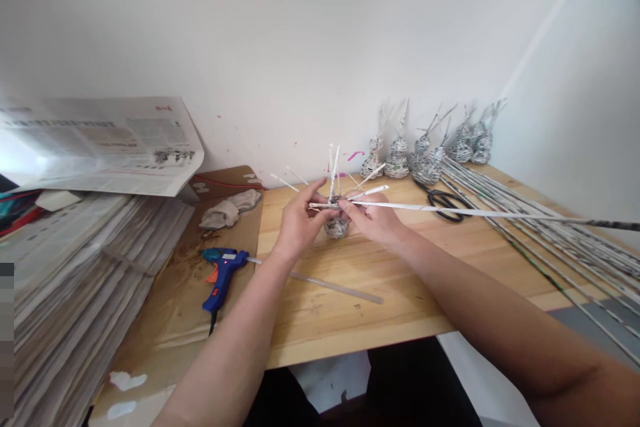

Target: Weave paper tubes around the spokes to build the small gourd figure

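Over the middle of the wooden table, a small woven newspaper piece (337,227) is between my two hands, with several paper spokes standing up and fanning out from its top. My left hand (301,217) grips its left side, thumb in front and index finger raised behind. At the right side, my right hand (373,215) pinches the rim and a long white rolled paper strip (450,211), which stretches away past the right edge of the view. The fingertips partly hide the weave where spokes and strip meet.
A blue glue gun (223,278) with a clear glue stick (340,288) lies left. Black scissors (447,205) and many paper rods (545,240) are on the right. Several woven figures (399,159) line the wall. Stacked newspapers (90,280) and a rag (230,209) sit left.
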Action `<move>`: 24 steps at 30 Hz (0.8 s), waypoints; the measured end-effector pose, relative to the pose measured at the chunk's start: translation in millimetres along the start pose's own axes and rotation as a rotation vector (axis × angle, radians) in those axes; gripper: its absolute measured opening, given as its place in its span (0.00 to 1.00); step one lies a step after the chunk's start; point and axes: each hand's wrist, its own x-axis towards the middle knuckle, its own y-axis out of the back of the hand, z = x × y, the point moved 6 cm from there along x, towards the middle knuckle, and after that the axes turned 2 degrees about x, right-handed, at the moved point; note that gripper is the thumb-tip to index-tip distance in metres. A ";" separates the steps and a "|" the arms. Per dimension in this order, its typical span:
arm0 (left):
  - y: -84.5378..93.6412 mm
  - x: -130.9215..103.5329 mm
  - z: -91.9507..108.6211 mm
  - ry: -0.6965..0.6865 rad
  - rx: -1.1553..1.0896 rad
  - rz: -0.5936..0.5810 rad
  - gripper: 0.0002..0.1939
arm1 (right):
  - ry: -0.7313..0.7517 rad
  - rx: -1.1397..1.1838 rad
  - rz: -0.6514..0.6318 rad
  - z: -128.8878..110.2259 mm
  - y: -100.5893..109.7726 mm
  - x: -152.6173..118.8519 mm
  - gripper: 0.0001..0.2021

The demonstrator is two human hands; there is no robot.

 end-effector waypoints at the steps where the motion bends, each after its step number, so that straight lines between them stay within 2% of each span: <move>1: 0.4 0.3 -0.2 0.010 -0.011 -0.001 0.28 | 0.002 -0.001 -0.003 -0.5 0.1 0.1 0.18; 4: 1.6 -0.1 -0.4 0.039 -0.011 0.019 0.23 | 0.003 -0.003 -0.011 -1.5 -0.2 0.3 0.18; 9: 1.9 -2.5 3.8 0.044 -0.040 0.037 0.23 | -0.018 0.016 -0.042 -1.3 -1.0 -0.3 0.19; 15: -1.6 -0.8 4.4 0.069 -0.170 -0.038 0.19 | -0.101 0.164 -0.077 4.0 -1.0 0.2 0.17; 18: -1.6 0.0 -1.1 0.085 -0.198 -0.036 0.12 | -0.112 0.222 -0.122 3.4 -2.6 0.9 0.18; 21: 1.2 -1.7 -1.1 0.042 -0.119 0.014 0.09 | -0.129 0.259 -0.125 2.4 -2.1 1.0 0.19; 24: 3.5 -6.5 10.0 -0.094 0.098 0.071 0.06 | -0.173 0.316 -0.135 5.2 -3.2 0.4 0.21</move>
